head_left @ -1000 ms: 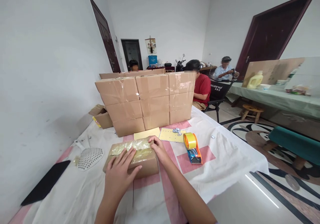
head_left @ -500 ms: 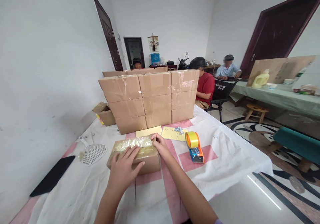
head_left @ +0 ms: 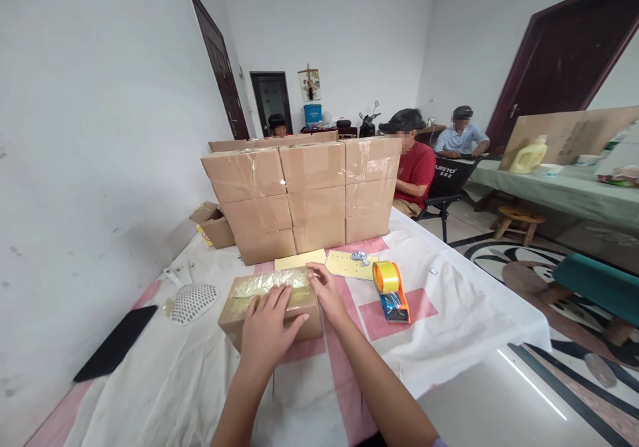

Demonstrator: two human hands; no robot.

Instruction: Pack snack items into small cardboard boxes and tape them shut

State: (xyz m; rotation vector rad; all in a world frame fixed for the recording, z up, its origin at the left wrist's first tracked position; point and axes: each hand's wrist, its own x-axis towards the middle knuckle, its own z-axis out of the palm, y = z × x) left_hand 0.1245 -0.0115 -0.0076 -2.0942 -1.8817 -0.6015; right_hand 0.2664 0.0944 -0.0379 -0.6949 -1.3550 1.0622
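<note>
A small brown cardboard box (head_left: 232, 322) lies in front of me, with a strip of shiny, wrinkled packing tape (head_left: 267, 279) along its top. My left hand (head_left: 272, 320) rests on the box top, fingers spread out flat and the tips on the tape's near edge. At the top right corner, my right hand (head_left: 327, 291) has its fingers bent around the tape's end, thumb and forefinger close together. Right of the box lies a tape dispenser (head_left: 394, 304) in orange and blue, with a yellow tape roll (head_left: 387, 277) on it.
Taped cardboard boxes (head_left: 314, 204) are stacked behind the work. Yellow card sheets (head_left: 344, 265) lie before the stack. On the left are a white perforated scoop-like piece (head_left: 194, 300), a black flat pad (head_left: 117, 344) and an open carton (head_left: 219, 231). A person in red (head_left: 419, 171) sits beyond the table.
My left hand has slid right along the box top. The right hand keeps its place at the box's corner. The whole view has shifted slightly.
</note>
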